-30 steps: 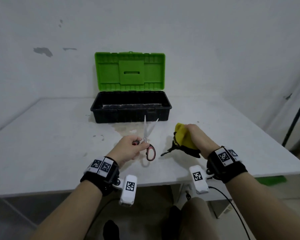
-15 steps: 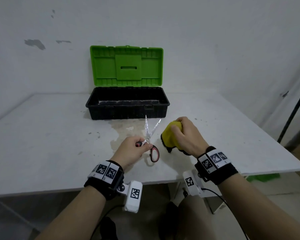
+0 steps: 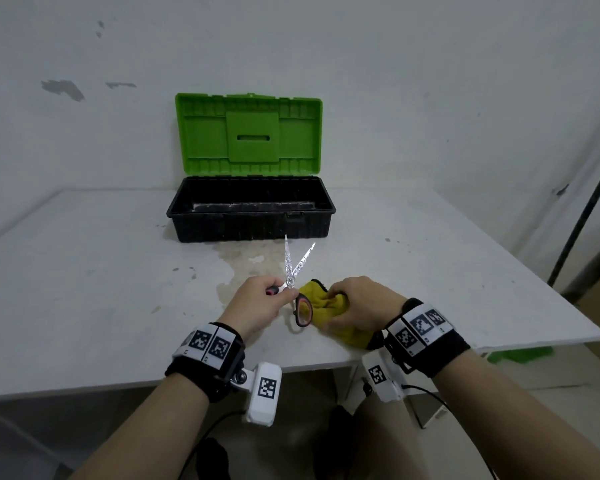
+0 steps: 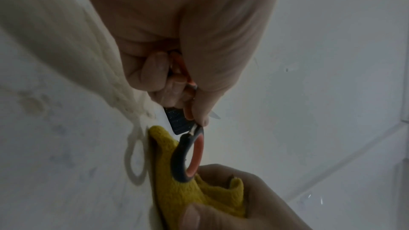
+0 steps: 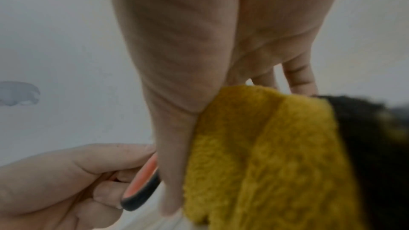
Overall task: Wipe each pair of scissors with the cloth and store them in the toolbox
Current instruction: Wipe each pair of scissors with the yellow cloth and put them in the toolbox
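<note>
My left hand point(image 3: 262, 303) grips one handle of the scissors point(image 3: 293, 271), blades spread apart and pointing up toward the toolbox. The free red and black handle loop point(image 3: 303, 311) hangs beside the cloth; the same loop point(image 4: 190, 156) shows in the left wrist view. My right hand point(image 3: 359, 304) holds the yellow cloth point(image 3: 326, 304), bunched with a black edge, right against that loop. The right wrist view shows the cloth point(image 5: 265, 155) under my palm and the loop point(image 5: 143, 186). The open toolbox point(image 3: 253, 230), black with a green lid point(image 3: 250, 133), stands behind.
The white table point(image 3: 84, 271) has a pale stain in front of the toolbox. Its front edge runs just under my wrists and its right edge slants away. A dark pole point(image 3: 582, 209) leans at the far right. A white wall stands behind.
My right hand has brought the cloth left and nearer, from apart to against the scissors' free handle loop. The left hand holds the scissors in much the same place.
</note>
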`<state>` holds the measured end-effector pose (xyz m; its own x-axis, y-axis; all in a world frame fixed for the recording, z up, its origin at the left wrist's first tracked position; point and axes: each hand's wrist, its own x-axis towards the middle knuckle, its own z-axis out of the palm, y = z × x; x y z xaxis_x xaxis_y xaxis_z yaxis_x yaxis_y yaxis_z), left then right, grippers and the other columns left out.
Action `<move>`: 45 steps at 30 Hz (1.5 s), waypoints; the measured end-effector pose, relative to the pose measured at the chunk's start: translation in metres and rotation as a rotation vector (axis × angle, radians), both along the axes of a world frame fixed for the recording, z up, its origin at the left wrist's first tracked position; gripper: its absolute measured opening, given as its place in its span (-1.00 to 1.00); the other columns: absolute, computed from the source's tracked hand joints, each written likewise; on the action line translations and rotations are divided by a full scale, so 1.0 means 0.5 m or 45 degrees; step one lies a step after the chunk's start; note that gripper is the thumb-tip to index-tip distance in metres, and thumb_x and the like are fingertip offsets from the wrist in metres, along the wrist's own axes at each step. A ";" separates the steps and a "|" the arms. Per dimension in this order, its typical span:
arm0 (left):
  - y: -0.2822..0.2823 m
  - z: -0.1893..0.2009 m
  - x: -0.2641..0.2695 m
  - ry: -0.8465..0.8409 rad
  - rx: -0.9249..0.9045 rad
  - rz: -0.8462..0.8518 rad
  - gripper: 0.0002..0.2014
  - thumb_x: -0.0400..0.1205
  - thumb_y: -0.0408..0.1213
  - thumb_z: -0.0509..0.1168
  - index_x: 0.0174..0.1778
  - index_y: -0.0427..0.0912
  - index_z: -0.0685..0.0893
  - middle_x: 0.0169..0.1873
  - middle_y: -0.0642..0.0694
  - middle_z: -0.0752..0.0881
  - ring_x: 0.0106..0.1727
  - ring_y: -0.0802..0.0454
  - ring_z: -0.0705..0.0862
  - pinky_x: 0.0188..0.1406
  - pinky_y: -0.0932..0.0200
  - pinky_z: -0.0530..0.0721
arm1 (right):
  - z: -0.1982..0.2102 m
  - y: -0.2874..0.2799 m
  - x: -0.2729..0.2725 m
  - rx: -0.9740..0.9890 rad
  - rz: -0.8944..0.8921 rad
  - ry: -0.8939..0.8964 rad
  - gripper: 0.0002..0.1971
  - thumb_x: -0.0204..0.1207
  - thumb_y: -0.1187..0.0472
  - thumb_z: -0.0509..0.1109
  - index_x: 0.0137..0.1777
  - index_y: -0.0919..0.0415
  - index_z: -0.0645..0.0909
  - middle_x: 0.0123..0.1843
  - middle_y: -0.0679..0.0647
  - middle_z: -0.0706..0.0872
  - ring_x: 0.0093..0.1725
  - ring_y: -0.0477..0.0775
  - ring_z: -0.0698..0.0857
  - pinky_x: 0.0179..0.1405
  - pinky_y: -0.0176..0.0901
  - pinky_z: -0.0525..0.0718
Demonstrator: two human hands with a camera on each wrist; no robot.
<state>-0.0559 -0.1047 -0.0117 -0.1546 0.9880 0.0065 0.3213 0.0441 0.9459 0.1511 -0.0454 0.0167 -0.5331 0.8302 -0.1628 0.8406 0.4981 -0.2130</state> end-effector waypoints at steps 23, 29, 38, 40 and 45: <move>0.007 -0.005 0.016 -0.011 -0.018 -0.019 -0.77 0.64 -0.17 0.43 -0.14 -0.30 0.77 -0.49 -0.07 0.49 -0.48 0.03 0.46 -0.46 0.15 0.44 | -0.025 -0.010 -0.037 0.464 0.121 0.697 -0.71 0.60 -0.04 0.34 0.26 0.00 0.63 0.23 -0.02 0.54 -0.02 0.04 0.67 0.00 -0.09 0.68; 0.015 -0.009 0.023 0.016 0.021 -0.030 -0.63 0.59 -0.08 0.45 -0.10 -0.41 0.72 -0.44 -0.13 0.45 -0.42 -0.02 0.44 -0.34 0.04 0.45 | -0.018 -0.013 -0.044 0.470 0.108 0.725 -0.75 0.56 0.06 0.41 0.21 0.05 0.65 0.11 -0.03 0.67 0.03 0.01 0.66 0.00 -0.03 0.69; 0.014 -0.013 0.021 0.121 0.031 -0.080 -0.66 0.58 0.00 0.44 -0.21 -0.27 0.75 -0.46 -0.09 0.52 -0.40 -0.01 0.49 -0.30 0.00 0.49 | -0.009 -0.017 -0.036 0.411 0.061 0.708 -0.79 0.62 -0.12 0.27 0.10 -0.04 0.51 -0.15 -0.01 0.74 -0.21 0.04 0.68 -0.22 -0.06 0.65; 0.012 -0.011 0.021 0.098 0.023 -0.079 -0.66 0.60 -0.04 0.44 -0.20 -0.31 0.73 -0.45 -0.10 0.52 -0.41 -0.02 0.48 -0.31 0.01 0.48 | -0.005 -0.012 -0.029 0.371 0.066 0.780 -0.82 0.60 -0.11 0.30 0.05 -0.05 0.49 -0.24 0.01 0.73 -0.28 0.03 0.66 -0.24 -0.02 0.65; 0.008 0.004 0.038 0.009 -0.026 -0.096 -0.77 0.63 -0.12 0.44 -0.18 -0.24 0.76 -0.48 -0.02 0.53 -0.50 0.08 0.47 -0.44 0.18 0.48 | 0.002 -0.012 -0.028 0.472 0.057 0.879 -0.85 0.54 0.01 0.44 -0.02 0.05 0.62 -0.08 -0.06 0.63 -0.13 -0.04 0.60 -0.09 -0.27 0.56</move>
